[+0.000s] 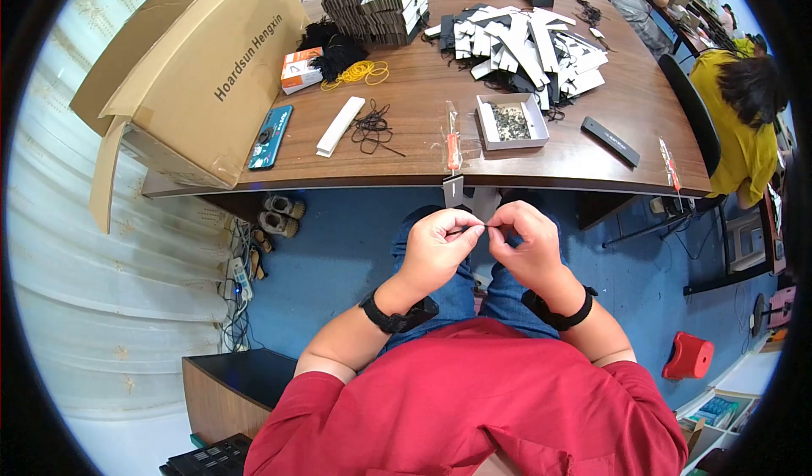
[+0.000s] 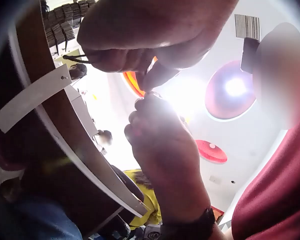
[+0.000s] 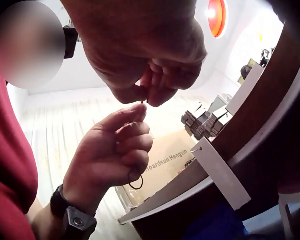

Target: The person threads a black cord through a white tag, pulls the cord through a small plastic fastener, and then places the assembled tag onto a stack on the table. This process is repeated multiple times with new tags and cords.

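In front of the table, the left hand (image 1: 433,249) and the right hand (image 1: 531,241) meet fingertip to fingertip. Between thumb and forefinger each pinches a thin black cord (image 1: 486,227), mostly hidden by the fingers. A loop of cord (image 3: 135,182) hangs below the left hand's curled fingers in the right wrist view. From the left wrist, a cord end (image 2: 78,59) sticks out beside that hand. Just beyond the hands, a flat tag (image 1: 453,190) with a hole near one end juts from the table's front edge; it looks white in both wrist views.
On the table (image 1: 406,165) are a pile of black and white tags (image 1: 533,46), a small-parts box (image 1: 513,122), a black bar (image 1: 610,141), a white strip (image 1: 341,126) and loose black cord (image 1: 375,129). A large carton (image 1: 211,78) stands left. Another person (image 1: 734,121) sits right.
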Tool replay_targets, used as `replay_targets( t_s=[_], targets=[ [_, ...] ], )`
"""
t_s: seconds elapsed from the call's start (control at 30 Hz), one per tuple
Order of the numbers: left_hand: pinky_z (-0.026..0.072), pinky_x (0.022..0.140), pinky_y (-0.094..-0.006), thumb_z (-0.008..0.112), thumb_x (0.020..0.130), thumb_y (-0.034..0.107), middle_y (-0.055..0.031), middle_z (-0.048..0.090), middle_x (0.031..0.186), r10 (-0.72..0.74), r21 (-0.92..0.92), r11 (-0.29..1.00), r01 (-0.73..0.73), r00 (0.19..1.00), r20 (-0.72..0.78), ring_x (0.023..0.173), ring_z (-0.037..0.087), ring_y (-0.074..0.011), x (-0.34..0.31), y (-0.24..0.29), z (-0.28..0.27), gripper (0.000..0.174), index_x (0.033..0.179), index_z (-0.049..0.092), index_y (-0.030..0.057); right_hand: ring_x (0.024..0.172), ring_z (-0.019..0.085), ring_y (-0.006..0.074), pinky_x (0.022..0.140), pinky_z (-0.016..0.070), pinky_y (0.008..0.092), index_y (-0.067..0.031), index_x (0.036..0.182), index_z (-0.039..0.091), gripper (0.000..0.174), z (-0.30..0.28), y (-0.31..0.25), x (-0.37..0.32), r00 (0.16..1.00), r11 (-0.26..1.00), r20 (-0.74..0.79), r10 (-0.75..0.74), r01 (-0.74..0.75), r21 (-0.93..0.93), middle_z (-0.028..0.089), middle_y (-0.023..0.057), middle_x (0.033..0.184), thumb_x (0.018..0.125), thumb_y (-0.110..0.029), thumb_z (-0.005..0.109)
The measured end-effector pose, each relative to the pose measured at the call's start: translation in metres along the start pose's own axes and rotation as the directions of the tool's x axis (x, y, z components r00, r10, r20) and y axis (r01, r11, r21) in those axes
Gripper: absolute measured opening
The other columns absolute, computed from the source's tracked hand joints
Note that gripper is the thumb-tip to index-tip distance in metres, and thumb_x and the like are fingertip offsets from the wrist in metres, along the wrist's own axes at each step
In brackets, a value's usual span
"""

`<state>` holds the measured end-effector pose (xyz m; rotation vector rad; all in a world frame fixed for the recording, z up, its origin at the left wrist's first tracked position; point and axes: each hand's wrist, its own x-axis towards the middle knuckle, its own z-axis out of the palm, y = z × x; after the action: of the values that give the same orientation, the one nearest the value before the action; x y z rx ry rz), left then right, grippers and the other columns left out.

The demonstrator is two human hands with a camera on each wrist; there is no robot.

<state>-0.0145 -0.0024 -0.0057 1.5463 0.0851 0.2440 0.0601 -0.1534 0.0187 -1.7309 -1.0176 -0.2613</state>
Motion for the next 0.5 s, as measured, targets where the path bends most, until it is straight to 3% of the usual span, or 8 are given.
replay_targets(
  t_s=[0.13,0.2,0.4,0.5],
  targets=[
    [0.0454,0.067,-0.0164,0.063,0.086,0.001,-0.0025,0.064,0.088,0.086,-0.060,0.995,-0.086,0.996,-0.005,0.077,0.056,-0.0034,-0.001,0.000,0.004,0.010,0.096,0.063,-0.0019,0.057,0.060,0.0169,0.051,0.0484,0.0262,-0.0011,0.079,0.058,0.017,-0.004,0.002,0.000,0.998,0.998,-0.001,-0.056,0.056,-0.034,0.059,0.0081,0.074,0.067,0.006,0.068],
    [0.0459,0.069,-0.0169,0.063,0.086,0.001,-0.0029,0.064,0.088,0.046,-0.058,0.997,-0.046,0.999,0.003,0.079,0.057,-0.0042,-0.001,0.001,0.002,0.011,0.096,0.063,-0.0020,0.058,0.059,0.0158,0.052,0.0477,0.0252,-0.0014,0.081,0.058,0.017,-0.004,0.004,-0.002,0.998,0.998,-0.004,-0.056,0.055,-0.027,0.059,0.0078,0.074,0.068,0.006,0.068],
    [0.0456,0.070,-0.0171,0.062,0.086,0.001,-0.0028,0.064,0.090,0.045,-0.090,0.995,-0.043,0.999,0.016,0.080,0.056,-0.0041,0.002,0.007,0.001,0.012,0.098,0.062,-0.0022,0.065,0.054,0.0093,0.058,0.0445,0.0209,-0.0027,0.095,0.063,0.022,-0.009,-0.001,-0.004,0.977,0.967,0.092,0.193,-0.205,0.153,0.059,0.0052,0.079,0.074,0.002,0.067],
    [0.0449,0.069,-0.0169,0.062,0.086,0.001,-0.0019,0.063,0.090,0.061,-0.093,0.994,-0.061,0.998,0.007,0.079,0.055,-0.0034,0.002,0.006,0.002,0.013,0.098,0.062,-0.0024,0.071,0.056,0.0072,0.061,0.0461,0.0191,0.0002,0.097,0.063,0.019,-0.008,0.007,-0.012,0.921,0.848,0.154,0.358,-0.390,0.360,0.059,0.0030,0.084,0.079,0.005,0.064]
  ],
)
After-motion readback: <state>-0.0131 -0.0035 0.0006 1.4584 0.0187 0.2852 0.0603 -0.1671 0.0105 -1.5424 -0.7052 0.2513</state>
